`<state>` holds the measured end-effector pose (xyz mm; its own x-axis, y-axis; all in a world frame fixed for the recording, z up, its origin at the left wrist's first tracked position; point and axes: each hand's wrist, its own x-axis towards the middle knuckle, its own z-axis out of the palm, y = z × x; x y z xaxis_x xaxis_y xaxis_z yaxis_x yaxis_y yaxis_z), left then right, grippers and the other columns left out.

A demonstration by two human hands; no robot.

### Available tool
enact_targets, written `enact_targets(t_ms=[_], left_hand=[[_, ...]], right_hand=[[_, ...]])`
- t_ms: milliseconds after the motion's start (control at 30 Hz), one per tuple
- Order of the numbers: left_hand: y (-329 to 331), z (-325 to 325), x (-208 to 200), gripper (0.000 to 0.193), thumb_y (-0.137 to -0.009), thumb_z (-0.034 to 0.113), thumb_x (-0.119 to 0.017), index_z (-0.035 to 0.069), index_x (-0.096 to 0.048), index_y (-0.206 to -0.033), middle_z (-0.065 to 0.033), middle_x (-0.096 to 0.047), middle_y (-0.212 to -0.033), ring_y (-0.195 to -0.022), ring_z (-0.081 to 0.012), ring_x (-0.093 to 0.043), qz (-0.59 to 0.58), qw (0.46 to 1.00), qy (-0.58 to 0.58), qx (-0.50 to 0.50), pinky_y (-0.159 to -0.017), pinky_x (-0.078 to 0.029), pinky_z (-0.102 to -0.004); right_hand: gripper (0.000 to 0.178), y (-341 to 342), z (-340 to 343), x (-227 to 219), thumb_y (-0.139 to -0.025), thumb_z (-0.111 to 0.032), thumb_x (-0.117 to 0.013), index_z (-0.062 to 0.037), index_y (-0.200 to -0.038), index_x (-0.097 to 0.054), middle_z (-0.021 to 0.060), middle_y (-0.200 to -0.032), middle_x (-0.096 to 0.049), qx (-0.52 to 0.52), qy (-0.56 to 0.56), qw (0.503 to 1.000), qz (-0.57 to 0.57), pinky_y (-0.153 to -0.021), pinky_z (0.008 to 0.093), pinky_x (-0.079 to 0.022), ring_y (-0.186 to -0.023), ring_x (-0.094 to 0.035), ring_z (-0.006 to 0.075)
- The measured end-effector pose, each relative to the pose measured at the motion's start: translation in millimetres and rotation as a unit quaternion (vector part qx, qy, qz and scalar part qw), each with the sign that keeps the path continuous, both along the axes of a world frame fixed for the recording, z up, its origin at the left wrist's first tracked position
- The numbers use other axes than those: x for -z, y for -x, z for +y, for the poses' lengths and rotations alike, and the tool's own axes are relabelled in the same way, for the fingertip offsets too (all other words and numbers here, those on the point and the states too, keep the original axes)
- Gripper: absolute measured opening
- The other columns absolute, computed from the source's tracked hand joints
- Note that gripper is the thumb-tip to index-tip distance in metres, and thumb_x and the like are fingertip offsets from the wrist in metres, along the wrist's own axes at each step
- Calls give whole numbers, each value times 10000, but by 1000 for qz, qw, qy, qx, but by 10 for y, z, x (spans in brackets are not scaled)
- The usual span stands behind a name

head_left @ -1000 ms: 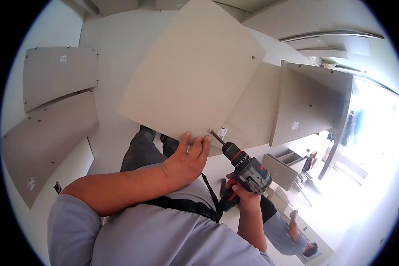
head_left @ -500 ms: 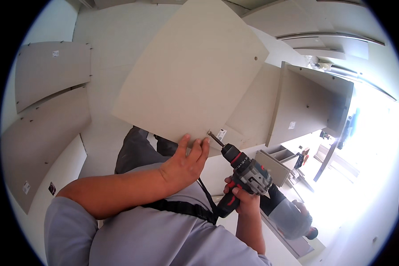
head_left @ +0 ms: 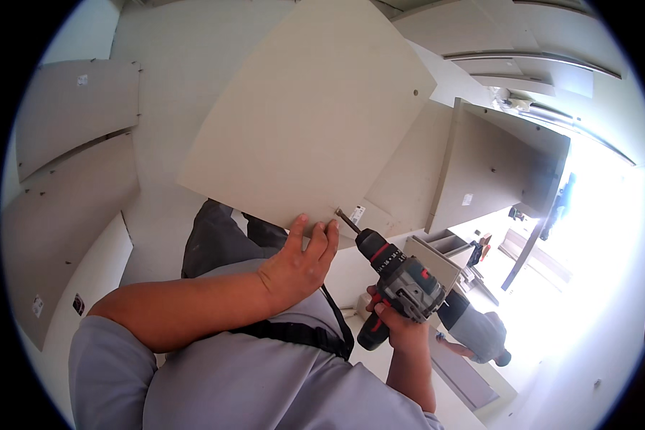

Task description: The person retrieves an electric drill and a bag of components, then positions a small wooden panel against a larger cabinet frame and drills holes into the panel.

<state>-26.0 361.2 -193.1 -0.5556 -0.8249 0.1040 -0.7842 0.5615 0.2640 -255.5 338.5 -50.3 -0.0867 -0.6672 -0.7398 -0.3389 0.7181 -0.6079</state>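
A large pale beige panel [head_left: 301,122] lies before me, with a small round hole near its far right corner. The fingers of my left hand [head_left: 304,254] rest spread over its near edge; the thumb is hidden. My right hand [head_left: 398,322] is wrapped round the grip of a grey and black cordless drill [head_left: 401,279] with red accents. The drill points up and left. Its bit [head_left: 347,219] has its tip at the panel's face, close to the near edge, beside a small white label [head_left: 357,213] and my left fingertips.
Under the panel, another board [head_left: 408,165] shows at its right. A cabinet carcass [head_left: 480,165] stands to the right. More panels [head_left: 79,107] lie at the left, and long boards [head_left: 480,29] at the far right. A co-worker [head_left: 476,330] bends over at the lower right.
The drill body has shifted slightly right while its bit tip stays at the same spot. My left hand has barely moved. The co-worker's arm now reaches out to the left.
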Motion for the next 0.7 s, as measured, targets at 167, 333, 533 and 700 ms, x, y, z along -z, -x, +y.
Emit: enact_targets(t_ms=[167,333,533,700], left_hand=[[12,-2,-1,433,-891,162,-605,-105,-723,-1210,-292,-552,-1467,-1239,-364,-601,3,1000,-10,7,-1071,-455,-681],[15,1,16,444,-896,175,-598,-114,-721,-1209,-310,-546,-1459,-1219,-378,-598,4,1000,6,9,-1060,-457,-694],[40,-12,5,454,-902,184,-589,-116,-721,-1216,-315,-547,-1451,-1213,-387,-587,-11,1000,13,17,-1046,-470,-693],[21,-19,13,450,-908,175,-591,-123,-722,-1219,-332,-555,-1430,-1207,-400,-583,-16,999,21,33,-1022,-488,-678]], right_hand=[[450,-105,-91,-127,-856,102,-701,27,-1288,-598,151,-1125,-731,-43,1,999,32,-831,388,-633,-1073,-737,257],[407,-251,-143,-245,-863,103,-700,20,-1253,-616,136,-1114,-729,-36,-32,997,57,-815,381,-629,-1071,-736,244],[399,-265,-327,-344,-847,-38,-804,-14,-1223,-671,105,-1099,-758,-205,0,971,126,-866,359,-602,-1050,-746,210],[414,-405,-664,-518,-833,-92,-822,-69,-1233,-717,81,-1178,-767,-432,-1,869,242,-975,342,-566,-1084,-740,223]])
